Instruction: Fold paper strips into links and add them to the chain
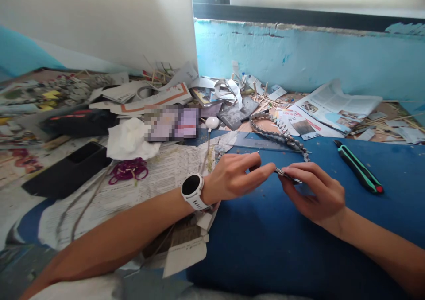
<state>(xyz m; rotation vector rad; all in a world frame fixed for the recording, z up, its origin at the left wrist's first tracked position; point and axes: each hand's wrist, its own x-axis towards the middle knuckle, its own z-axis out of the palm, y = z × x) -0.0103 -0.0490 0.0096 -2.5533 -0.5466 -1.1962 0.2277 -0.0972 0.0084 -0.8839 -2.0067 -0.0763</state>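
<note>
A folded-paper chain point(282, 137), grey and white, curves across the back of the blue mat and runs down behind my right hand. My right hand point(317, 196) pinches a dark and white folded piece point(286, 175) between thumb and fingers, probably the chain's end; the join is hidden. My left hand point(237, 176), with a white watch point(192, 187) on its wrist, reaches in from the left. Its index fingertip meets the tip of that piece. The other fingers are curled, and a tiny pale tip sticks up beside them; what it belongs to is hidden.
A green and black utility knife point(360, 167) lies on the blue mat point(265, 242) at right. Behind the hands is a clear ruler point(255, 142). Purple cord point(128, 171), crumpled tissue point(129, 138), a black case point(66, 169) and newspaper point(159, 167) cover the left. Paper scraps and sticks line the wall.
</note>
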